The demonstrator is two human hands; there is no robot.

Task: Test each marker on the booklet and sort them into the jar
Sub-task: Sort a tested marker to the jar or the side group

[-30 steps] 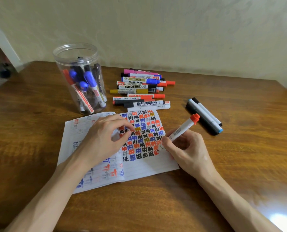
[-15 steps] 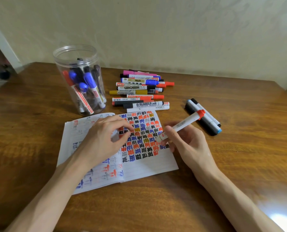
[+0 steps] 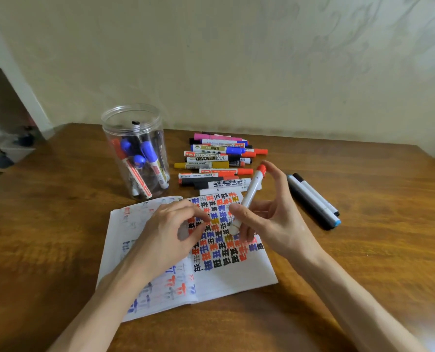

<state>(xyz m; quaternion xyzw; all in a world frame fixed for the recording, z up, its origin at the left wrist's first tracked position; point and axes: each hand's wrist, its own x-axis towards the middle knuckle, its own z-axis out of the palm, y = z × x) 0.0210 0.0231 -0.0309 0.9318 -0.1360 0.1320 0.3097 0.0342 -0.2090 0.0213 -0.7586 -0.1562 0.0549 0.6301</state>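
An open booklet [image 3: 239,278] lies on the table, its right page filled with red, blue, black and yellow marks. My left hand [image 3: 168,232] rests on the booklet's middle with fingers curled, holding nothing I can see. My right hand [image 3: 267,219] grips a white marker with a red cap [image 3: 253,193] above the right page, cap end pointing up and away. A clear plastic jar [image 3: 135,151] stands behind the booklet on the left and holds several blue, red and black markers. A pile of loose markers [image 3: 219,161] lies behind the booklet.
Two thick dark markers [image 3: 312,199] with grey and blue ends lie to the right of my right hand. The wooden table [image 3: 376,250] meets a pale wall at the back. A doorway opens at the far left.
My right hand lifted the red-capped marker off the page and swung it more upright, its cap now higher and farther from me. The left hand stayed on the booklet.
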